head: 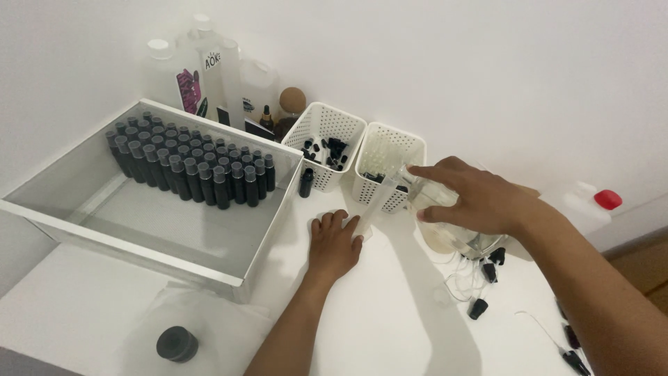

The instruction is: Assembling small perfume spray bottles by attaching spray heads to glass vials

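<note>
— Looking at the right hand (480,202), how do the fingers sit?

— Spread and curved, draped over the top of a clear rounded glass jar (456,233) holding pale liquid. The index finger stretches left toward a thin clear tube (384,195) that leans against the right white perforated plastic basket (387,167); whether it touches the tube I cannot tell.

— And the left hand (334,244)?

— Palm down on the white table (390,313), fingers (332,224) loosely together and nearly flat. The fingertips end just beside the lower end of that clear tube, gripping nothing that I can see.

— Where does the jar stand?

— On the table, right of the baskets, directly beneath the right palm.

— What else lies around?

— A second white perforated basket (323,143) with small black caps stands left of the first. A small dark bottle (306,182) stands just in front of it. Further left, a white open tray (149,244) holds rows of dark capped bottles (191,163). Large pale plastic bottles (209,69) line the wall behind. Black dropper tops (487,271) lie scattered near the jar, and a round black lid (177,344) rests at the near left.
</note>
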